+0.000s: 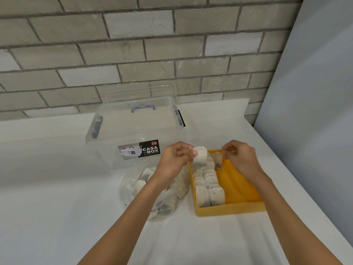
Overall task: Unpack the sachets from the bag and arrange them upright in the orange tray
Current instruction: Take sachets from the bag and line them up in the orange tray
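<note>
We find left hand (172, 161) pinching a tea sachet (200, 156), right hand (241, 159) pinching a second sachet (217, 160) at the orange tray's (229, 209) far edge; each should seat upright against its row (209, 181)

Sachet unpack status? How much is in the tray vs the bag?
Done: two rows of upright sachets fill the left part of the orange tray. In hand: the left hand holds a white sachet over the tray's far left corner; the right hand pinches a second sachet at the far end. Left: the tray's right part is bare, and the clear bag holds many more.
</note>
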Available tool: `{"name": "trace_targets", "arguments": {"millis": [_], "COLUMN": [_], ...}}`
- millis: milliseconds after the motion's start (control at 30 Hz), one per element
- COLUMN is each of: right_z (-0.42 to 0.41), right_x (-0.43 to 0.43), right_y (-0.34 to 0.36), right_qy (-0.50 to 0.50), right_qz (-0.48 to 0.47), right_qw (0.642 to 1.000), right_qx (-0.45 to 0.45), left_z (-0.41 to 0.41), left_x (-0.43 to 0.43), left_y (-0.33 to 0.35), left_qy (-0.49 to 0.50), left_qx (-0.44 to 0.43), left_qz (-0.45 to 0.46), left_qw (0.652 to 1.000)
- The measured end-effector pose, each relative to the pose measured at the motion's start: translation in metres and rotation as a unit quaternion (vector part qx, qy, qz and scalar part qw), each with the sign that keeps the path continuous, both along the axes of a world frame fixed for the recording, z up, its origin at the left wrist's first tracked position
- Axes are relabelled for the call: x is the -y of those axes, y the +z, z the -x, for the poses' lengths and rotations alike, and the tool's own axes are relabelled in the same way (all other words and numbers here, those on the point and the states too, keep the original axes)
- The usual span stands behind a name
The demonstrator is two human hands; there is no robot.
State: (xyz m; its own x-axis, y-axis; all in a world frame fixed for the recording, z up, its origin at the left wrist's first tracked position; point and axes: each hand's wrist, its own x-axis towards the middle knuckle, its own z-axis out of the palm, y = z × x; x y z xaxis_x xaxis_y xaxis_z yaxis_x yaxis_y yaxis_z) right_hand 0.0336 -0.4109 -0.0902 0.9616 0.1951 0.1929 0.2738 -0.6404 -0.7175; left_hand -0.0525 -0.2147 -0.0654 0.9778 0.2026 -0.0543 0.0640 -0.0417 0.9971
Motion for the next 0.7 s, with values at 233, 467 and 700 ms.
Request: {"name": "trace_targets", "arguments": {"millis": [233,467,700], "right_z": [0.030,0.018,-0.007], "right_x": [-0.015,-0.008,0.012], "right_y": [0.051,0.046,0.007], "right_qy": [0.118,0.090,0.012], "right_qz": [-0.087,-0.075,-0.029], "right_qw": [0.989,0.993,0.995], "right_qx": [-0.006,-0.015,-0.089], "left_z": [-0.006,-0.007,0.002], "left_x": [0.011,0.014,0.006], "left_y": [0.015,0.014,0.005], "left_qy": [-0.016,-0.027,-0.013], "left_qx": [0.042,0.023,-0.006], "left_qz": [0.033,-0.015,-0.028], "left_qw": [0.998,0.999,1.000]}}
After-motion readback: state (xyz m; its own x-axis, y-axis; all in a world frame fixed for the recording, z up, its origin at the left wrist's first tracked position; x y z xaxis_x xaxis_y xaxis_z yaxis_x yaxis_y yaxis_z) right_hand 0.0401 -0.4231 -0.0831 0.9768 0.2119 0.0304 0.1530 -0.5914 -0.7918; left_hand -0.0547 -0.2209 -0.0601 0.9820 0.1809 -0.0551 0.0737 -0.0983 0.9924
